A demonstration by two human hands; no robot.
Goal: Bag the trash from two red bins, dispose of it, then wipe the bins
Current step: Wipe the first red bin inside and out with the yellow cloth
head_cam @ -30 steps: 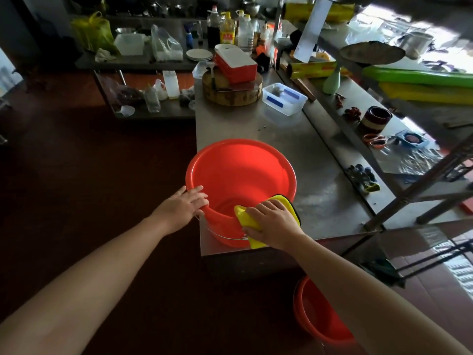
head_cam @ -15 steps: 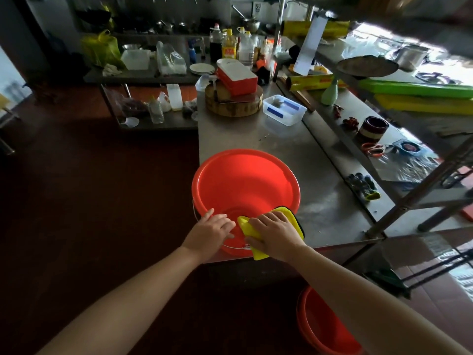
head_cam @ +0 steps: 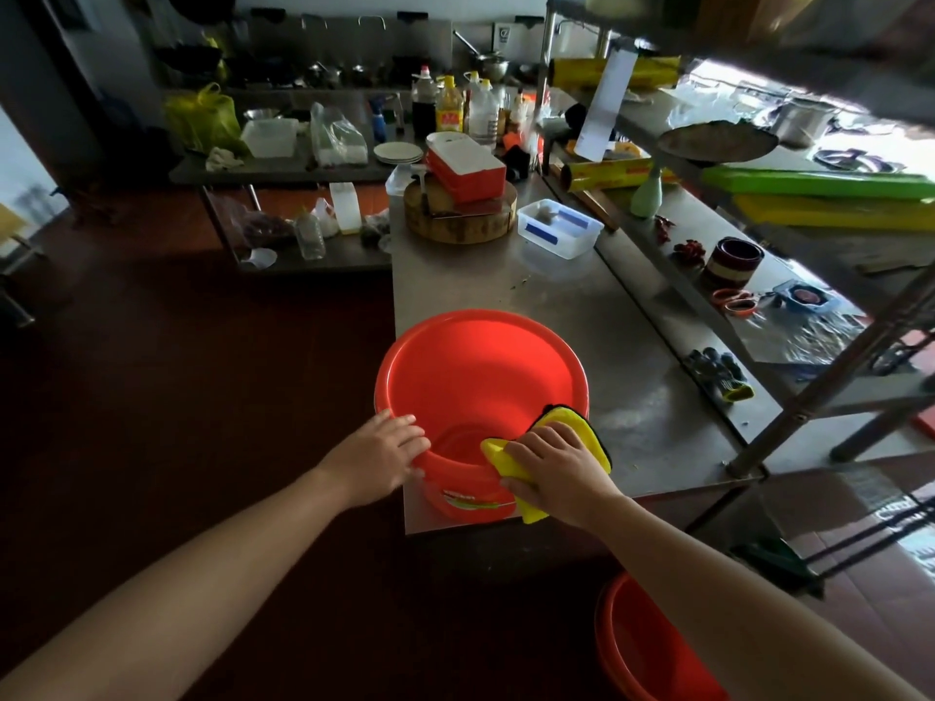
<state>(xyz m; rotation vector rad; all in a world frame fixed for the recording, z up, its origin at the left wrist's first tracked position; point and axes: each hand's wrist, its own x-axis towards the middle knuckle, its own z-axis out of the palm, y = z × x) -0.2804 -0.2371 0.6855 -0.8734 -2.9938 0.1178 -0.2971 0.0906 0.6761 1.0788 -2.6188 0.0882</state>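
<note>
A dark red floor (head_cam: 177, 371) is spreading left of the steel table (head_cam: 582, 316). A tiered metal rack (head_cam: 657, 296) is running along the table's right side, with daylight glaring across it. Beyond the table's far-left corner a low steel bench (head_cam: 283, 170) is standing, and behind the table's far end a pale wall (head_cam: 354, 2) is showing.

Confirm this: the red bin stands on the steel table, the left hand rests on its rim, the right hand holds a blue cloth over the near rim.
The cloth is yellow, not blue; the head view shows it. The red bin stands on the steel table, left hand on its rim, right hand holding the cloth.
</note>
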